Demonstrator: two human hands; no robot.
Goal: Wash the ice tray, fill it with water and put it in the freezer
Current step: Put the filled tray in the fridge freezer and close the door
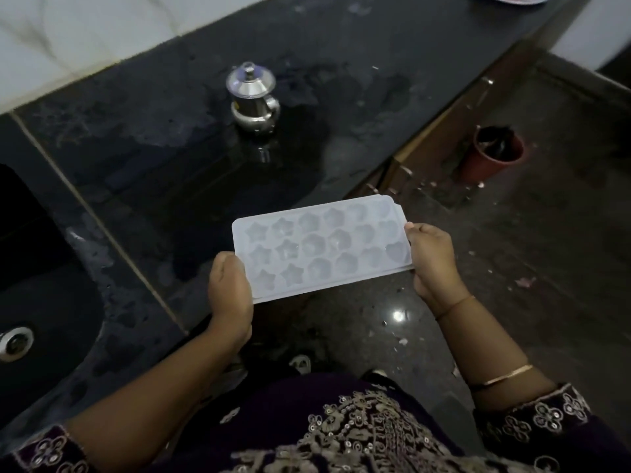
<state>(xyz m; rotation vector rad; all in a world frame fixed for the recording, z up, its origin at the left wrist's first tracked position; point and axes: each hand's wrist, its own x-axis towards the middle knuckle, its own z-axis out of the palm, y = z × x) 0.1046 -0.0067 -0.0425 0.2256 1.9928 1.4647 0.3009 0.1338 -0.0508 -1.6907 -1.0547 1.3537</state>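
Note:
A pale translucent ice tray [321,247] with star and rounded moulds is held level in front of me, above the counter's front edge. My left hand [230,295] grips its near left end, thumb on top. My right hand [432,264] grips its right end. Whether the moulds hold water cannot be told in the dim light.
A wet black stone counter [153,138] runs to the left, with a steel lidded pot [252,97] standing on it. A dark sink [41,285] with a metal drain [15,343] lies at far left. A red bucket [491,155] stands on the floor at right.

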